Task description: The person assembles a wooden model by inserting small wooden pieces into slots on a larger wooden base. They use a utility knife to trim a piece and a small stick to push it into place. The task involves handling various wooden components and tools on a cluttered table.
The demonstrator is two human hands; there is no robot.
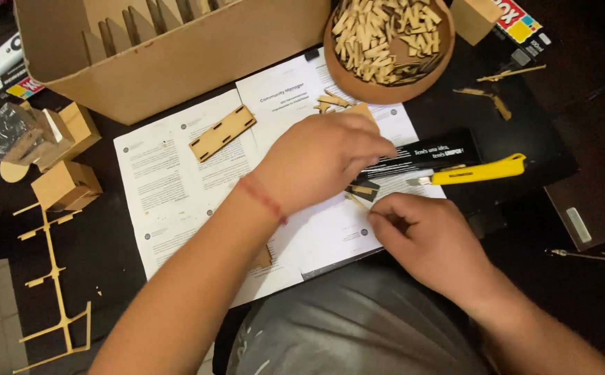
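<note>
My left hand reaches across the printed paper sheets with its fingers curled down over a small dark wooden piece, pressing or holding it. My right hand is closed just below, pinching a thin wooden sliver that points up toward that piece. A red string circles my left wrist. A yellow utility knife lies on the table just right of both hands, blade toward them.
A brown bowl holding several small wooden pieces stands at the back. A slotted wooden strip lies on the papers. A large cardboard box sits back left, with small wooden boxes and a leftover cut frame at left.
</note>
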